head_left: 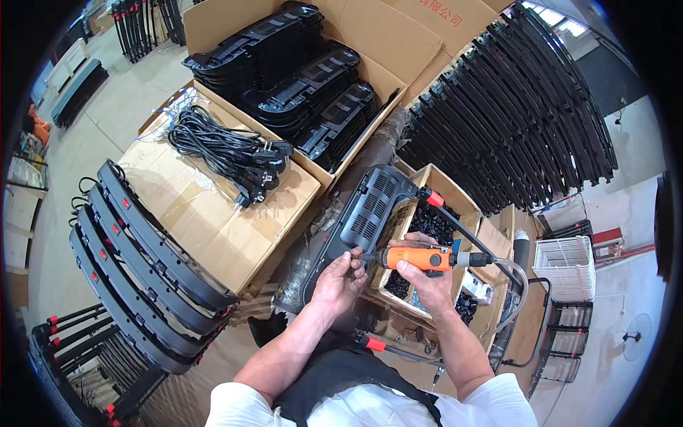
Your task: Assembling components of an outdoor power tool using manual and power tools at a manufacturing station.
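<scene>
Progress: judged from the setup, the work is standing partway. The vented dark panel [368,210] is lying at a slant before the wearer, and one red-collared tube [462,229] is meeting its far end. A second red-collared tube [398,351] is lying beyond the near end. Whether either is fastened is not showing, so fastening is possibly outstanding. Small black parts [435,222] are lying loose in the bin [451,191].

Pose: both forearms are reaching forward from the lower edge, elbows bent. The right hand [430,283] is closing firmly around the orange power driver [418,257], holding it roughly level with its tip pointing left. The left hand [337,286] is meeting that tip beside the panel, its fingers curling nearly together; because the fingertips are small and partly hidden, this report cannot tell whether they are pinching anything.
</scene>
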The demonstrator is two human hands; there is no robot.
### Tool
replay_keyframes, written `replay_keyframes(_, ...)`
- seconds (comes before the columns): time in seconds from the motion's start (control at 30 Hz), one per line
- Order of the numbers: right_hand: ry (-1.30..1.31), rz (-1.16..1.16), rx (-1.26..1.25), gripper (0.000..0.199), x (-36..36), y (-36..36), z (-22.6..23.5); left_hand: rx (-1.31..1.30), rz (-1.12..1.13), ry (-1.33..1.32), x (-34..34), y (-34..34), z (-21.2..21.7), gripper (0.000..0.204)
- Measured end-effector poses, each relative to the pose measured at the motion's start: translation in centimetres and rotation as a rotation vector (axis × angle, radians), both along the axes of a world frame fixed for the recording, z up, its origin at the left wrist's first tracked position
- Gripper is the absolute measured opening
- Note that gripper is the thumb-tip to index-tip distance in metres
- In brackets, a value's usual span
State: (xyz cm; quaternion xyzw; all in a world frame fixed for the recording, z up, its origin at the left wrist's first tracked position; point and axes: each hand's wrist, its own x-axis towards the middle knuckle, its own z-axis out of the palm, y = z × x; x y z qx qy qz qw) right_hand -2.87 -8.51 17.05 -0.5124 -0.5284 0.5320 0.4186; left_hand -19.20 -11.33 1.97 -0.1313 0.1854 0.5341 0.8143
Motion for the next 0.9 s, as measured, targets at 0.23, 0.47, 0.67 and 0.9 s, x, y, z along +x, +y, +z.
replay_keyframes(0.23, 0.034, 0.017, -0.001, 0.055, -1.2, -0.7, -2.0, -0.133, -0.006, 0.076, 0.7, -1.9, -0.8, 0.039)
replay_keyframes(0.47, -0.027, 0.069, -0.014, 0.055, -3.0, -0.3, -4.7, -0.058, -0.118, 0.276, -0.2, -5.7, 0.3, 0.034)
replay_keyframes(0.67, -0.045, 0.114, -0.035, 0.054, -4.2, 0.1, -4.9, -0.061, -0.185, 0.416, -1.4, -7.1, 0.1, 0.032)
replay_keyframes(0.9, -0.185, 0.21, -0.007, 0.044, -5.9, 0.3, -3.9, 0.148, -0.318, 0.748, -2.7, -7.4, -0.2, 0.03)
